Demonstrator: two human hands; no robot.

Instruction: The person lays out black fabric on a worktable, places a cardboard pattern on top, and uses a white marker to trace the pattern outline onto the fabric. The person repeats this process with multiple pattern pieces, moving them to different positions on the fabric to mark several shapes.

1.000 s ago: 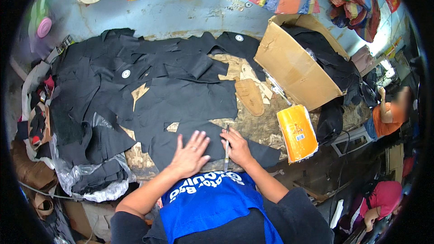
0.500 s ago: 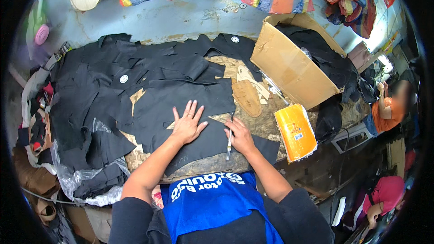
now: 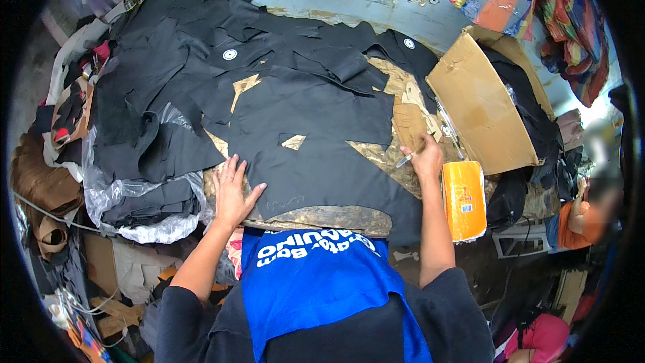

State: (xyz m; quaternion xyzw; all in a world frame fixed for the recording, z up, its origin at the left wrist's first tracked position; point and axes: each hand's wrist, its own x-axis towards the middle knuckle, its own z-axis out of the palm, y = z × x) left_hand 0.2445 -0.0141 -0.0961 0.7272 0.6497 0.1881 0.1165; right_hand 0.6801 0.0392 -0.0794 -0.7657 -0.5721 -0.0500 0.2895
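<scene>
A large black fabric piece [image 3: 316, 148] lies spread flat on a worn, gold-flecked table [image 3: 322, 216]. My left hand [image 3: 233, 191] presses flat with fingers apart on the fabric's near left corner. My right hand [image 3: 426, 159] rests at the fabric's right edge and is closed around a thin white marking pen [image 3: 407, 159], its tip pointing left. A brown paper pattern piece [image 3: 407, 125] lies just beyond that hand. More black fabric pieces [image 3: 201, 47] are heaped across the back and left of the table.
An open cardboard box [image 3: 480, 111] lies at the right. An orange packet [image 3: 463, 198] sits beside my right hand. Bagged black cloth in clear plastic [image 3: 144, 208] hangs off the left edge. Colourful cloth [image 3: 531, 0] piles at the far right. Another person [image 3: 581, 212] sits at the right.
My hands have spread apart: the left slid to the fabric's near left corner, the right moved out to its right edge with the pen. The view has shifted downward.
</scene>
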